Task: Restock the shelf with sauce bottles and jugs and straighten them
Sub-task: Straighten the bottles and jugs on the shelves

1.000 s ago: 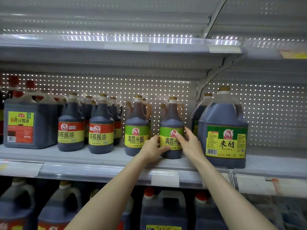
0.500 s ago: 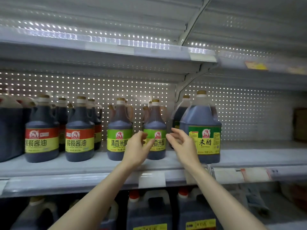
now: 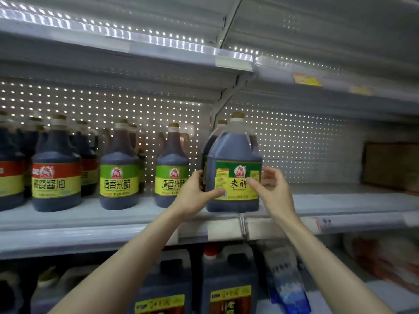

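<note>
Two hands on one job: the big green-label vinegar jug (image 3: 233,155) stands upright near the front lip of the middle shelf (image 3: 113,218), right above the joint in the price rail (image 3: 243,225), with a second jug (image 3: 214,141) just behind it. The left hand (image 3: 192,196) holds the jug's left corner, thumb flat across the lower label and fingers wrapped round the side. The right hand (image 3: 272,189) is half curled at the right corner, one tip on the label; can't tell if the other fingers touch the wall. My read is that the jug is being squared up, label forward. Risks: the jug looks full and heavy and sits close to the lip, so any pull toward the near side could tip it off onto the jugs on the lower shelf (image 3: 229,279). With an uneven grip, a twist may yaw it left into the nearest green-label bottle (image 3: 171,177), which stands just beside the left hand. Pushing it far could shove the rear jug askew.
</note>
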A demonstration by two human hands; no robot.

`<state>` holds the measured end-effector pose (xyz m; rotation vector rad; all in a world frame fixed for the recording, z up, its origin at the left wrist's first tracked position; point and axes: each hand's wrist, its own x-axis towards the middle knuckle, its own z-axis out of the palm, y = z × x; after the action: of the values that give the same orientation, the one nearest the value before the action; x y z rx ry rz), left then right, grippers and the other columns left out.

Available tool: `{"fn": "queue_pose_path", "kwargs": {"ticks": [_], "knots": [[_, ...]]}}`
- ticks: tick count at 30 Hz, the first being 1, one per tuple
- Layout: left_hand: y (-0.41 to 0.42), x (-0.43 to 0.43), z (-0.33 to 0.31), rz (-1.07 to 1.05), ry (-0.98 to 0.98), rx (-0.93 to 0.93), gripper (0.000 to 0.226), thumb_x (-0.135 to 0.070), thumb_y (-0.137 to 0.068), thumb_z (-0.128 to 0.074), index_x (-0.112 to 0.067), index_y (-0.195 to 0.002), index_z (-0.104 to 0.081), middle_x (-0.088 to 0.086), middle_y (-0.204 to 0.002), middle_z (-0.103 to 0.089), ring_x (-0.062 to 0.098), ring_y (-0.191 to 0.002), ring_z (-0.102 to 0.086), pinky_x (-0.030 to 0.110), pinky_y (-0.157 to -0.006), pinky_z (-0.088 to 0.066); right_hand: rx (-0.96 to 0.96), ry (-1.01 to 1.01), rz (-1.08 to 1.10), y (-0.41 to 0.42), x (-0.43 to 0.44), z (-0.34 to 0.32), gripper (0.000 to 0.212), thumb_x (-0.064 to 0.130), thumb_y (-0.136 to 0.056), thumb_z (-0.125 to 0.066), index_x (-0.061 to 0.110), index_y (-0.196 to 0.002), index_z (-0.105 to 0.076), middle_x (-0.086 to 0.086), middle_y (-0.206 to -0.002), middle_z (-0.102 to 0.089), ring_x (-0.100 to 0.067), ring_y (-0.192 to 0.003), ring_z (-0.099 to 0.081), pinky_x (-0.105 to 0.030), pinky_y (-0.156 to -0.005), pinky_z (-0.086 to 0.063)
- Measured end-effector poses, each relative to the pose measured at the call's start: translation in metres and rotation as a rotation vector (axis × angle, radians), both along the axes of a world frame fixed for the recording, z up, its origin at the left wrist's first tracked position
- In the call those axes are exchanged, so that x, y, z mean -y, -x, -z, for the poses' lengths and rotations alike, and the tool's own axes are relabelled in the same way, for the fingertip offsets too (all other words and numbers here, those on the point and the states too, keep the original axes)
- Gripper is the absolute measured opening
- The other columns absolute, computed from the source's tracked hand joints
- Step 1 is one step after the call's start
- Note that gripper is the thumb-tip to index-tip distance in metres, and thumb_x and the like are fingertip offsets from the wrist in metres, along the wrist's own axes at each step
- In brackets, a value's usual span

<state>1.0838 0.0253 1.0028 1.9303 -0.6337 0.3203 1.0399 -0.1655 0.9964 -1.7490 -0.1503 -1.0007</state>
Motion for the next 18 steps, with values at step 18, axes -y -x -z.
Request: {"fn": "queue_pose_path", "kwargs": {"ticks": [18], "knots": [[-0.026, 0.047, -0.001, 0.000, 0.201, -0.195, 0.049, -0.010, -0.074, -0.079, -0.024, -0.114, -0.054, -0.002, -0.104, -0.071, 0.019, -0.102, -0.067, 0.046, -0.099, -0.049, -0.302, 0.189, -0.494, -0.063, 0.070, -0.010, 0.053, 0.044, -0.076, -0.060, 0.030, -0.124, -0.042, 0.010, -0.113, -0.061, -0.010, -0.102, -0.061, -0.034, -0.095, -0.049]]}}
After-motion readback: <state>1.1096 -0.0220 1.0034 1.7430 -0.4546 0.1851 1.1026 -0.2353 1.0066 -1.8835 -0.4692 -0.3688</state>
